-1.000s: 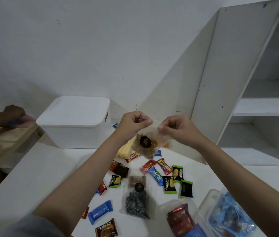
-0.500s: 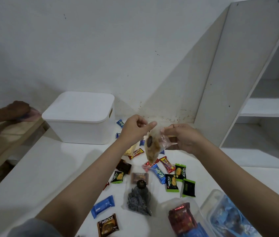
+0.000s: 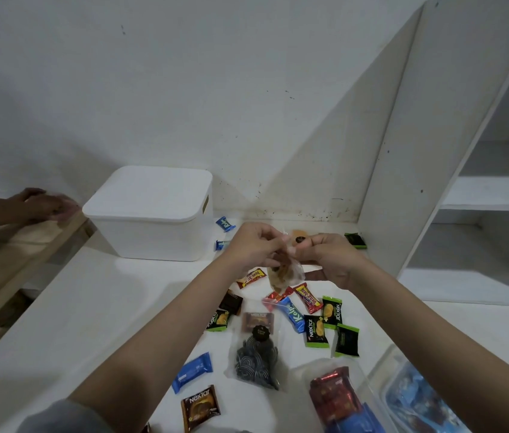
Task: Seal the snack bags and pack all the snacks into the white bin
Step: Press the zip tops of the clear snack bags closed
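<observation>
Both hands meet above the white table (image 3: 97, 307). My left hand (image 3: 254, 245) and my right hand (image 3: 325, 254) pinch the top of a small clear snack bag (image 3: 284, 273) with yellow-brown snacks, which hangs narrow between them. The white bin (image 3: 153, 210), its lid on, stands at the back left against the wall. Below my hands lie several wrapped snacks: a blue Kalpe bar (image 3: 292, 314), green Nextar packs (image 3: 331, 312), a clear bag of dark striped biscuits (image 3: 256, 357) and a brown Nextar pack (image 3: 200, 407).
Clear bags of red (image 3: 334, 395) and blue sweets (image 3: 415, 398) lie at the bottom right. A white shelf unit (image 3: 490, 189) rises on the right. Another person's hand (image 3: 40, 204) rests on a wooden bench (image 3: 12, 260) at the left. Two blue sweets (image 3: 225, 223) lie beside the bin.
My hands have come closer together and dropped lower over the table. The snack bag, held spread out a second ago, now hangs gathered and narrow between them.
</observation>
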`<state>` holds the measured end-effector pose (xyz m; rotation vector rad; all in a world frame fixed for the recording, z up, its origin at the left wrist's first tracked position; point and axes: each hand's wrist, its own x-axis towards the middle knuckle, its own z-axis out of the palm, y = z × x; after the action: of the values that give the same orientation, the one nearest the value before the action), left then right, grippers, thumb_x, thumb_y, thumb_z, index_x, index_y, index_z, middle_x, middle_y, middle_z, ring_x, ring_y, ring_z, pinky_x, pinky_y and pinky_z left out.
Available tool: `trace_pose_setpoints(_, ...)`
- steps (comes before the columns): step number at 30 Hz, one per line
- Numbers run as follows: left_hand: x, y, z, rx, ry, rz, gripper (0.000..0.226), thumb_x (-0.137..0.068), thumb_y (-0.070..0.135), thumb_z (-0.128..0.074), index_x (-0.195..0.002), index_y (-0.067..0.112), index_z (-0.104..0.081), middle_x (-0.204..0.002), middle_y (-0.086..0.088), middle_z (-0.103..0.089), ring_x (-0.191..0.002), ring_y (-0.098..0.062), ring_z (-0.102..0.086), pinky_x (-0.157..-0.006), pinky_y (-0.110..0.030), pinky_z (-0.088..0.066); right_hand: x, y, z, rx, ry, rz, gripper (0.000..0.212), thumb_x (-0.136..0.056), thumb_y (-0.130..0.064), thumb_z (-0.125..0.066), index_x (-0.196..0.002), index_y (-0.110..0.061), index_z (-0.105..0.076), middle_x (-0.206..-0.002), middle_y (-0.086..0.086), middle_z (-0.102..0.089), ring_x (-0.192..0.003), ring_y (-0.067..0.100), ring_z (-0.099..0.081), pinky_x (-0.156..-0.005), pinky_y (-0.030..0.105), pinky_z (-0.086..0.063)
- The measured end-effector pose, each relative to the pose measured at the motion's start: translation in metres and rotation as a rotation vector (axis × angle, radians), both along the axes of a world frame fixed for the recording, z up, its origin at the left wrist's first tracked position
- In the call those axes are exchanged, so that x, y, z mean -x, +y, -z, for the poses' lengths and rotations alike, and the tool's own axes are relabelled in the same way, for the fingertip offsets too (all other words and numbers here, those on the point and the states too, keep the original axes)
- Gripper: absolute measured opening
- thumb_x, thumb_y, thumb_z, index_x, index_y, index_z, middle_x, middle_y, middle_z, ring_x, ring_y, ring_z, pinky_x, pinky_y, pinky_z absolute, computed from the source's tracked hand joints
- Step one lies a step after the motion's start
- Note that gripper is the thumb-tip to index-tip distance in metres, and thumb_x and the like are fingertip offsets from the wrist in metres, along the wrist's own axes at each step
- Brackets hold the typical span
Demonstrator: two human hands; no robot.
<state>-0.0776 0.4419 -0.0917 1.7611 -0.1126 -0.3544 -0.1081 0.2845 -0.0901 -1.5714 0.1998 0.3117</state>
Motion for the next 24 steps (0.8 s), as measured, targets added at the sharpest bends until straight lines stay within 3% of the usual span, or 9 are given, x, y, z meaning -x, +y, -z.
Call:
trace_pose_setpoints(3, 0.001, 0.001, -0.001, -0.004, -0.037, -0.012, 0.006, -0.087, 0.009, -0.065, -0.081, 0.009, -0.064, -0.071, -0.004, -0.062, -0.058, -0.006, -0.065, -0.055, -0.017, -0.056, 0.001, 0.001, 0.002, -0.034, 0.018, 0.022, 0.021, -0.079, -0.007, -0.073, -0.063, -0.010, -0.060, -0.071, 0.003, -0.072, -0.074, 0.017, -0.068, -0.053, 0.028, -0.053)
trace_pose_setpoints(6, 0.002, 0.003, -0.001, -0.006, -0.046, -0.002, 0.009, -0.089, 0.006, -0.062, -0.081, 0.011, -0.062, -0.075, -0.007, -0.066, -0.058, -0.005, -0.068, -0.056, -0.016, -0.056, 0.001, 0.001, 0.002, -0.065, 0.037, 0.053, 0.013, -0.084, -0.004, -0.067, -0.072, -0.007, -0.061, -0.075, 0.008, -0.069, -0.070, 0.019, -0.066, -0.052, 0.028, -0.053)
trace_pose_setpoints(11, 0.005, 0.005, -0.001, -0.040, -0.060, 0.028, 0.012, -0.091, 0.005, -0.058, -0.081, 0.010, -0.060, -0.078, -0.008, -0.071, -0.063, -0.007, -0.071, -0.060, -0.021, -0.057, 0.000, 0.006, 0.007, -0.102, 0.041, 0.081, 0.008, -0.091, -0.004, -0.057, -0.082, -0.005, -0.056, -0.092, 0.020, -0.067, -0.072, 0.026, -0.069, -0.046, 0.025, -0.051)
trace_pose_setpoints(17, 0.002, 0.013, 0.002, -0.229, -0.172, -0.063, 0.010, -0.085, 0.016, -0.069, -0.081, 0.009, -0.064, -0.081, -0.009, -0.067, -0.072, -0.017, -0.067, -0.069, -0.035, -0.059, -0.002, 0.008, 0.010, -0.032, 0.051, 0.042, 0.006, -0.093, -0.009, -0.053, -0.097, -0.005, -0.055, -0.106, 0.016, -0.069, -0.090, 0.026, -0.066, -0.060, 0.032, -0.052)
trace_pose_setpoints(20, -0.001, 0.024, 0.012, -0.240, -0.213, -0.097, 0.033, -0.078, 0.035, -0.074, -0.098, 0.011, -0.063, -0.092, 0.000, -0.064, -0.084, -0.013, -0.061, -0.075, -0.030, -0.052, -0.004, 0.004, 0.010, -0.054, 0.043, -0.005, 0.006, -0.095, -0.011, -0.050, -0.096, -0.008, -0.054, -0.097, 0.009, -0.074, -0.091, 0.022, -0.066, -0.072, 0.036, -0.050)
trace_pose_setpoints(22, -0.003, 0.031, 0.023, -0.202, -0.102, 0.009, 0.052, -0.080, 0.034, -0.073, -0.122, 0.012, -0.053, -0.116, -0.001, -0.059, -0.105, -0.014, -0.058, -0.088, -0.027, -0.048, -0.005, -0.001, 0.013, -0.085, 0.059, -0.024, 0.008, -0.095, -0.013, -0.049, -0.098, -0.006, -0.054, -0.089, 0.008, -0.071, -0.085, 0.023, -0.065, -0.076, 0.039, -0.051)
trace_pose_setpoints(24, -0.004, 0.035, 0.038, -0.210, 0.022, 0.189, 0.061, -0.084, 0.026, -0.070, -0.136, 0.013, -0.040, -0.131, -0.003, -0.051, -0.118, -0.017, -0.052, -0.094, -0.028, -0.045, -0.008, -0.007, 0.017, -0.132, 0.093, -0.018, 0.024, -0.095, -0.014, -0.049, -0.115, -0.001, -0.053, -0.097, 0.012, -0.065, -0.090, 0.028, -0.062, -0.081, 0.045, -0.053)
